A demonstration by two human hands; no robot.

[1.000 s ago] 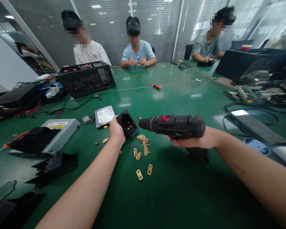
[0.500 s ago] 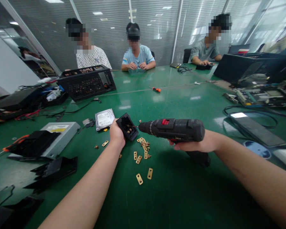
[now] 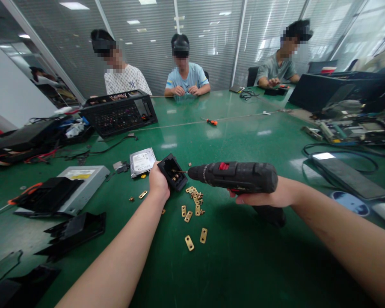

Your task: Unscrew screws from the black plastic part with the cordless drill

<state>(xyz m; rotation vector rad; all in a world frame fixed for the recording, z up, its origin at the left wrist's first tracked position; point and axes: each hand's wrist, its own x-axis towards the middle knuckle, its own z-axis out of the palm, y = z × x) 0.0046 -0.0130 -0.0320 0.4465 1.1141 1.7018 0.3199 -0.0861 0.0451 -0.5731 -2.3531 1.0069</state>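
Note:
My left hand [image 3: 158, 182] is closed round a small black plastic block [image 3: 173, 172], tilted so that its open side faces right. Brass-coloured parts show inside the block. My right hand [image 3: 266, 194] grips a black cordless drill [image 3: 234, 176] with a red switch on top. The drill points left, and its thin bit reaches into the block's open side; whether the tip sits on a screw is too small to tell. Below the block lie several brass plates [image 3: 203, 235] with two holes each, and a little heap of brass screws [image 3: 201, 199].
A hard drive [image 3: 142, 161] and a silver optical drive [image 3: 91, 182] lie at left. Farther off stands a black computer case [image 3: 120, 115]. An orange screwdriver [image 3: 212, 122] rests mid-table. Circuit boards [image 3: 349, 128] and cables are at right. Three people sit across the table.
The whole view has shifted slightly. Both hands, the block and the drill keep the same places relative to each other. Across the table at right, a person's hand has moved a little.

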